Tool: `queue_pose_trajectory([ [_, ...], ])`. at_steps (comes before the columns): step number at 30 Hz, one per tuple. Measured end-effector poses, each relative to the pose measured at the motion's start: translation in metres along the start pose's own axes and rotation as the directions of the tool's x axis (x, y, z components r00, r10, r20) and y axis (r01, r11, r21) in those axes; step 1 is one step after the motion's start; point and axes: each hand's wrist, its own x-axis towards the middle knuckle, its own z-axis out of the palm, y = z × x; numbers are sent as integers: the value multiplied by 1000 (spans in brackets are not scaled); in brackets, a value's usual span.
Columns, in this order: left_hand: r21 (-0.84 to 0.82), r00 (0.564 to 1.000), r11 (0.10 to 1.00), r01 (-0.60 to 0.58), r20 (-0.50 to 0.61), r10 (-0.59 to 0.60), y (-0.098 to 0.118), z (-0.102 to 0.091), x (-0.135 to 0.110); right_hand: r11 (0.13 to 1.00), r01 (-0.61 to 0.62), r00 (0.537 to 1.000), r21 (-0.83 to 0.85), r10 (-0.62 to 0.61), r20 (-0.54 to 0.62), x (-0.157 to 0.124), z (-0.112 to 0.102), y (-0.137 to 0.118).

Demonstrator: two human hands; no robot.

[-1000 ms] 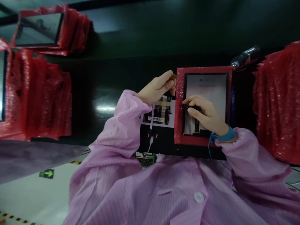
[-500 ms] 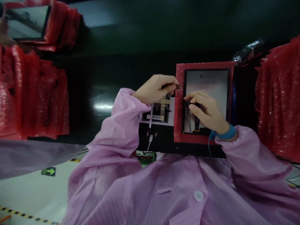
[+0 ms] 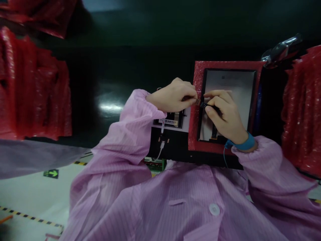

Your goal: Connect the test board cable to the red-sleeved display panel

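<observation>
My left hand [image 3: 179, 95] pinches a thin brownish flex cable [image 3: 198, 101] between thumb and fingertips. Close against its end is a small black connector [image 3: 203, 104], gripped by my right hand [image 3: 225, 112], which wears a blue wrist strap [image 3: 244, 143]. Whether the two ends are joined, I cannot tell. Both hands hover at the left edge of a black-framed display panel [image 3: 235, 87], lying on a red bubble-wrap sheet [image 3: 198, 78]. Partly under my left hand sits a dark circuit unit [image 3: 170, 122] with a barcode label; a white cable plug [image 3: 162, 145] is by its front.
Piles of red bubble-wrap bags stand at the left [image 3: 35, 93] and at the right [image 3: 303, 113]. Clear plastic wrapping [image 3: 282, 50] lies behind the panel's right corner. More red wrap [image 3: 47, 16] is at the upper left. A lilac sleeve [image 3: 37, 159] shows at the left.
My left hand has moved right, bringing the flex cable up against the black connector in my right hand. The camera view has shifted slightly; the panel at the upper left is out of sight.
</observation>
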Motion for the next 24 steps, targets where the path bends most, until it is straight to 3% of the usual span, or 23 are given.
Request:
queue_pose_trajectory([
  [15,0,999,1000,-7,37,7,6,3,-1,999,-5,999,-51,7,50,2,3,5],
  [21,-123,997,991,56,-45,-62,1,6,0,997,9,999,-71,-5,51,2,3,6],
  [24,-111,999,993,42,2,-42,4,4,0,999,-10,997,-51,14,72,2,2,6],
])
